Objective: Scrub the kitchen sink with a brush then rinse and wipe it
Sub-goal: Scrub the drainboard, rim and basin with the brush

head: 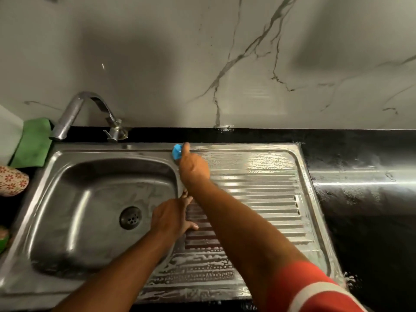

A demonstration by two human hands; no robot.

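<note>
A steel sink with a round drain fills the lower left, and its ribbed drainboard on the right is covered in soapy foam. My right hand grips a blue brush at the back rim, between basin and drainboard. My left hand rests with spread fingers on the drainboard's left edge beside the basin. A chrome tap stands behind the basin, turned left, with no water running.
A green cloth lies at the back left corner beside a white object. A floral-patterned item sits at the left edge. Wet black countertop extends right. A marble-look wall rises behind.
</note>
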